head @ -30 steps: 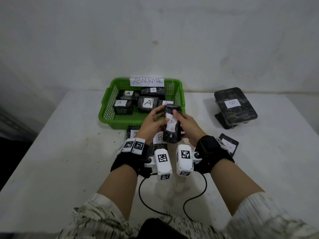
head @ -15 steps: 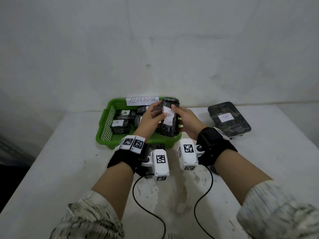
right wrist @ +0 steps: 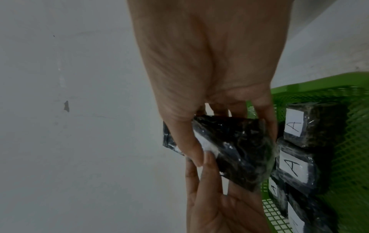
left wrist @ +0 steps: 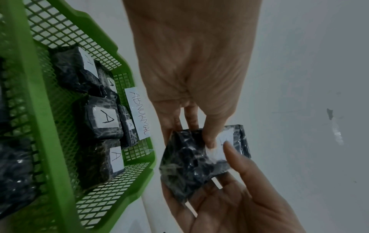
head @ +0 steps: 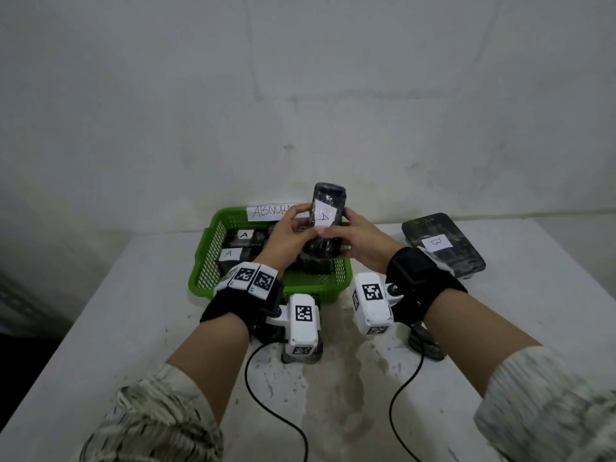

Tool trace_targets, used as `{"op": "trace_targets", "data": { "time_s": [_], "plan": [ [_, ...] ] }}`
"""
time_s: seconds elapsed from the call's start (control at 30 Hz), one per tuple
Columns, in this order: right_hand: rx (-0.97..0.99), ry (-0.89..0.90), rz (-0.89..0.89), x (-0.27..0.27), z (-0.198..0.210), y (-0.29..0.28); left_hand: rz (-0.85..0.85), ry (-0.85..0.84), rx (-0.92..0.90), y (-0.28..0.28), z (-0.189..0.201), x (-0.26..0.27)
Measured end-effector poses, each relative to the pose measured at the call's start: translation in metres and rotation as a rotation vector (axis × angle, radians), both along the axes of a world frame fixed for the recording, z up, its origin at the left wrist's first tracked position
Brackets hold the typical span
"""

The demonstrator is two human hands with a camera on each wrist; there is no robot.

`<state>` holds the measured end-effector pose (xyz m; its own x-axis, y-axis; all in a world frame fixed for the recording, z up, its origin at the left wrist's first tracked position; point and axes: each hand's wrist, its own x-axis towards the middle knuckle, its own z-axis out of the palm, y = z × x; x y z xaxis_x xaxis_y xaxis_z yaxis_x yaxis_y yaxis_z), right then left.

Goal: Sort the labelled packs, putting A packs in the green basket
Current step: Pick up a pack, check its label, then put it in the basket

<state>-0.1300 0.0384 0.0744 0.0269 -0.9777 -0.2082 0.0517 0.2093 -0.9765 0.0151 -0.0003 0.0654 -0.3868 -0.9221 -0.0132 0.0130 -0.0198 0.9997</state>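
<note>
black pack (head: 325, 225) labelled a, held upright above the green basket (head: 213, 251), gripped on either side by left hand (head: 286, 238) and right hand (head: 360, 243). basket holds further a packs, near the worktop (head: 133, 328) far edge. b pack (head: 443, 248) toward the right edge.

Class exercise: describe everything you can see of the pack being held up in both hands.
The held pack is a dark, roughly rectangular block wrapped in shiny clear film, with a white paper label handwritten "A" on the face toward the person. It stands nearly upright on end, raised above the green basket, touching nothing but the hands. The left hand and right hand grip its lower half from either side, thumbs on the front near the label.
</note>
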Motion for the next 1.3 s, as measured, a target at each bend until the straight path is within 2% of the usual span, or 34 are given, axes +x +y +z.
{"op": "trace_targets", "data": {
  "time_s": [0.13,0.3,0.4,0.57,0.67,0.83,0.9,1.03,1.3],
  "plan": [
    [-0.005,0.020,0.012,-0.001,-0.002,0.003,-0.014,0.005,0.047,0.002,0.001,0.000],
    [-0.044,0.002,0.008,-0.002,-0.004,0.005,-0.084,-0.072,0.044,0.002,0.000,0.004],
    [-0.052,0.033,0.039,-0.001,-0.007,0.005,-0.058,-0.073,0.031,0.003,-0.003,0.004],
    [-0.186,0.217,-0.080,0.004,-0.009,0.009,0.126,-0.143,-0.129,0.004,-0.005,-0.004],
    [-0.262,0.264,-0.043,0.006,-0.011,0.014,0.097,-0.089,-0.010,0.008,0.002,-0.010],
    [-0.237,0.256,0.026,0.003,-0.008,0.018,0.133,0.002,0.169,0.005,0.001,-0.004],
    [-0.237,0.254,-0.016,0.003,-0.008,0.017,0.126,-0.039,0.169,0.005,-0.003,-0.001],
    [-0.199,0.087,-0.228,0.009,-0.010,0.010,0.058,-0.075,0.146,0.007,-0.008,-0.003],
    [-0.107,0.255,-0.233,0.007,-0.016,0.007,-0.004,-0.061,0.177,0.014,-0.012,-0.003]
  ]
}}
